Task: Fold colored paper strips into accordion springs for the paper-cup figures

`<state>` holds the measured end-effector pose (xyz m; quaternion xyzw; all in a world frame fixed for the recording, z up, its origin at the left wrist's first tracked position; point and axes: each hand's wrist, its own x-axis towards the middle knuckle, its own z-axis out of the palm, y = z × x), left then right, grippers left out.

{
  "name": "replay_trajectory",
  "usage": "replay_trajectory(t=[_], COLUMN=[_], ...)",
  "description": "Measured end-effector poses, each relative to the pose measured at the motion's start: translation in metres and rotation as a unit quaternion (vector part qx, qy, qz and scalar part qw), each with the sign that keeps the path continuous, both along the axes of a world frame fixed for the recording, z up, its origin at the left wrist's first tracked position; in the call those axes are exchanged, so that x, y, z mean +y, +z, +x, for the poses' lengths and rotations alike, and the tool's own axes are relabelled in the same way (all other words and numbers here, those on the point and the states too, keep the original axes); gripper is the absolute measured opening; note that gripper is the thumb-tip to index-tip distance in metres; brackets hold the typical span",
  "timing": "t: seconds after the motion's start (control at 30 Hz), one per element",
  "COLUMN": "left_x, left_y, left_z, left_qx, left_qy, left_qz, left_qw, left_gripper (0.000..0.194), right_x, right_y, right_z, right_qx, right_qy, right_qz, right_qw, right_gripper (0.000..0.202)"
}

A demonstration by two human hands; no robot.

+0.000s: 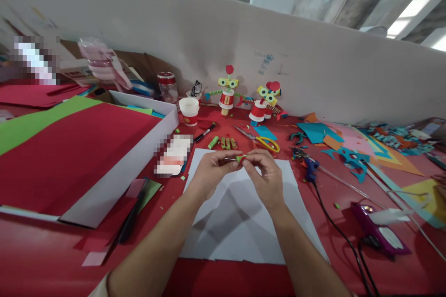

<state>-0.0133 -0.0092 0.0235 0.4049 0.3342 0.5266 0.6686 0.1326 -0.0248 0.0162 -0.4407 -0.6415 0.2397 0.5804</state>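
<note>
The left hand (211, 171) and right hand (267, 174) are pinching a small green-and-red paper piece (239, 159) between them, neither nearer; its thin stick is running roughly left-right, above the rectangular white paper sheet's (240, 227) far edge on the red table (35, 250).

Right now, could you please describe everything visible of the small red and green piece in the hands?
The small red and green piece looks like coloured paper. It is held between the fingertips of the left hand and the right hand, over the far part of the white sheet. The fingers cover much of it, so its full shape cannot be told.
</note>
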Motion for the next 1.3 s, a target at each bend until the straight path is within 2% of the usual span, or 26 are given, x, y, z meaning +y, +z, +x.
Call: replay_trajectory(t=[0.27, 0.53, 0.77, 1.0, 1.17, 1.3], left_x=[0.0007, 0.0002, -0.0012, -0.0027, -0.004, -0.0064], left_y=[-0.0062, -0.0048, -0.0025, -0.0016, -0.0035, -0.0044], left_z=[0.0008, 0.001, 0.0017, 0.0031, 0.0024, -0.0008], left_qx=[0.078, 0.122, 0.126, 0.109, 0.136, 0.196], left_qy=[0.023, 0.058, 0.067, 0.062, 0.09, 0.117], left_qz=[0.076, 0.125, 0.132, 0.119, 0.143, 0.172], left_qw=[0.994, 0.983, 0.981, 0.985, 0.976, 0.958], left_gripper=[0.03, 0.025, 0.024, 0.019, 0.03, 0.035], right_x=[-0.0016, -0.0023, -0.0029, -0.0041, -0.0019, 0.0009], right_y=[0.0027, 0.003, 0.0003, -0.0025, -0.0029, -0.0031], right_z=[-0.0012, -0.0002, -0.0021, -0.0028, -0.0021, 0.0015], right_qx=[0.011, -0.004, 0.035, 0.078, 0.065, -0.008], right_qy=[-0.006, -0.008, -0.007, 0.048, 0.038, 0.078], right_qz=[-0.011, 0.001, -0.001, -0.05, -0.073, -0.093], right_qw=[1.0, 1.0, 0.999, 0.995, 0.994, 0.993], right_gripper=[0.001, 0.002, 0.01, 0.007, 0.017, 0.024])
